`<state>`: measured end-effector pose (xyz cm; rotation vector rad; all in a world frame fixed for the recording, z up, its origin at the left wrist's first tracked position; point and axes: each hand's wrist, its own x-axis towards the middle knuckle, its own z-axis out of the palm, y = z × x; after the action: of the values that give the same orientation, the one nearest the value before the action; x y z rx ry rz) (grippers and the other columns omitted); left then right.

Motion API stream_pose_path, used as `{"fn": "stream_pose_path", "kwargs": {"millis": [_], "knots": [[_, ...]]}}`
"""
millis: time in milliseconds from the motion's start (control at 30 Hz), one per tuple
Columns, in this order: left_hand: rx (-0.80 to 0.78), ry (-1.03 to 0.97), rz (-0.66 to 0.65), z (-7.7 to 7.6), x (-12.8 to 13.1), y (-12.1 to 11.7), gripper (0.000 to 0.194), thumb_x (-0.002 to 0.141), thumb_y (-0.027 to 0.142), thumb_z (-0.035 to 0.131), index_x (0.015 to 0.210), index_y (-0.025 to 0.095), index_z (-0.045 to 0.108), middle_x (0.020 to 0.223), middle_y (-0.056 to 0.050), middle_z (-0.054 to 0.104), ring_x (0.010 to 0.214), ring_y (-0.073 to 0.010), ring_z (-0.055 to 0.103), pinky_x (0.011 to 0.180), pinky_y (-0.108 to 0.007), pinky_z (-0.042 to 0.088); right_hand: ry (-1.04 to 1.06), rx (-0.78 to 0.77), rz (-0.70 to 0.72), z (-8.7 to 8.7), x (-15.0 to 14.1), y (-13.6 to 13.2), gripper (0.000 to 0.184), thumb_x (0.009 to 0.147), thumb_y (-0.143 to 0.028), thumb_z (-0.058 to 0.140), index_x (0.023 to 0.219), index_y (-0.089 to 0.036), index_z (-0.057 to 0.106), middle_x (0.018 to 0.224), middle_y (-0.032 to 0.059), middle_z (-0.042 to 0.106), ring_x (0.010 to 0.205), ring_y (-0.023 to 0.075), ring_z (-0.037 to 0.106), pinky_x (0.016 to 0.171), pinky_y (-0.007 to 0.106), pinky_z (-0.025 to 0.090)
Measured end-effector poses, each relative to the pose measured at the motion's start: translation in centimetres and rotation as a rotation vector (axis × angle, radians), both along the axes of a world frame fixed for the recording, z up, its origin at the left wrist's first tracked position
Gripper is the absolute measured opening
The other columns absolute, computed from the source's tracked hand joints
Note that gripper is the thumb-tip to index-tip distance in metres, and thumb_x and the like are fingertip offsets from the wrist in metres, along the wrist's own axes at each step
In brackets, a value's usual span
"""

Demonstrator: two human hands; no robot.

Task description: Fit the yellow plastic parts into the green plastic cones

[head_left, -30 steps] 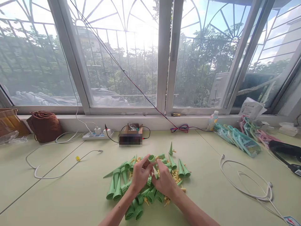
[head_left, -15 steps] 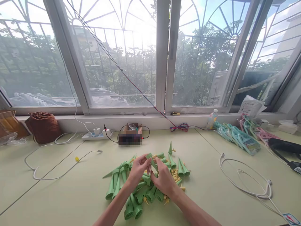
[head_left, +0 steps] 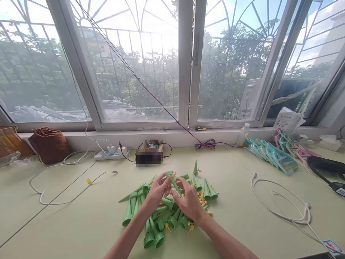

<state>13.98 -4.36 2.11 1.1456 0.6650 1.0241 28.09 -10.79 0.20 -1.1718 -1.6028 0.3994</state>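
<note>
A green plastic watering spike [head_left: 174,184] slants between my hands, its wide capped end up and to the left. My left hand [head_left: 158,190] is closed on it near the cap, thumb in front. My right hand [head_left: 188,198] has its thumb and fingers around the narrow tip end; exact finger contact is partly hidden. Beneath lies a pile of similar green spikes [head_left: 148,239], with small yellow valve pieces [head_left: 191,227] among them. To the right of the pile, one spike [head_left: 195,168] stands upright with a yellow piece beside its base.
A power strip [head_left: 104,155] and a small cardboard box [head_left: 152,144] stand near the window wall. White cables [head_left: 256,208] curl on the right of the table [head_left: 88,223]. Teal packaged items [head_left: 277,158], a bottle [head_left: 244,135] and a brown pouch [head_left: 51,145] sit farther back.
The held spike has risen and turned slightly. My right hand's fingers have spread a little wider around its tip, and the camera view has shifted slightly.
</note>
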Motion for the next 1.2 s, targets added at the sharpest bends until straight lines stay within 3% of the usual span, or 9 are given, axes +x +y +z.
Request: {"fn": "stream_pose_path", "kwargs": {"millis": [200, 367, 467, 767, 933, 1200], "knots": [[0.064, 0.077, -0.076, 0.5, -0.1, -0.3, 0.060, 0.078, 0.050, 0.071, 0.124, 0.015, 0.054, 0.053, 0.010, 0.037, 0.043, -0.0038, 0.026, 0.039, -0.016, 0.019, 0.256, -0.045, 0.083, 0.7, -0.1, 0.0, 0.021, 0.092, -0.037, 0.055, 0.102, -0.019, 0.053, 0.078, 0.0036, 0.069, 0.066, 0.0173, 0.065, 0.062, 0.027, 0.052], [0.088, 0.113, -0.116, 1.0, -0.2, -0.8, 0.063, 0.082, 0.051, 0.066, 0.133, 0.020, 0.047, 0.051, 0.010, 0.037, 0.044, -0.0052, 0.025, 0.041, -0.017, 0.017, 0.349, -0.060, 0.049, 0.6, 0.0, 0.1, 0.022, 0.092, -0.041, 0.056, 0.087, -0.020, 0.051, 0.066, -0.0003, 0.061, 0.055, 0.0146, 0.059, 0.051, 0.024, 0.046], [0.107, 0.102, -0.160, 0.9, -0.4, -0.8, 0.056, 0.086, 0.048, 0.064, 0.133, 0.022, 0.047, 0.053, 0.009, 0.037, 0.045, -0.0052, 0.025, 0.042, -0.018, 0.017, 0.394, -0.086, 0.098, 0.5, 0.0, 0.2, 0.026, 0.093, -0.042, 0.053, 0.080, -0.020, 0.051, 0.063, -0.0009, 0.058, 0.052, 0.0135, 0.058, 0.048, 0.023, 0.044], [0.117, 0.050, -0.272, 0.5, -0.6, -0.7, 0.045, 0.089, 0.042, 0.061, 0.129, 0.023, 0.052, 0.060, 0.007, 0.040, 0.044, -0.0038, 0.025, 0.040, -0.019, 0.015, 0.349, -0.112, 0.203, 0.3, 0.0, 0.1, 0.030, 0.090, -0.043, 0.056, 0.075, -0.017, 0.060, 0.053, -0.0017, 0.053, 0.042, 0.0118, 0.049, 0.042, 0.023, 0.037], [0.097, 0.037, -0.286, 0.6, -0.5, -0.8, 0.044, 0.089, 0.040, 0.062, 0.129, 0.023, 0.053, 0.059, 0.008, 0.037, 0.044, -0.0037, 0.024, 0.040, -0.019, 0.016, 0.368, -0.153, 0.227, 0.2, 0.1, 0.0, 0.033, 0.090, -0.045, 0.056, 0.073, -0.017, 0.061, 0.055, -0.0010, 0.055, 0.041, 0.0121, 0.052, 0.039, 0.022, 0.038], [0.003, -0.027, -0.351, 0.8, -0.6, -1.1, 0.046, 0.086, 0.038, 0.066, 0.128, 0.021, 0.055, 0.060, 0.007, 0.037, 0.045, -0.0035, 0.029, 0.040, -0.018, 0.018, 0.290, -0.138, 0.120, 0.4, -0.1, -0.2, 0.040, 0.087, -0.044, 0.059, 0.058, -0.019, 0.049, 0.046, -0.0020, 0.054, 0.038, 0.0114, 0.051, 0.040, 0.021, 0.037]]}}
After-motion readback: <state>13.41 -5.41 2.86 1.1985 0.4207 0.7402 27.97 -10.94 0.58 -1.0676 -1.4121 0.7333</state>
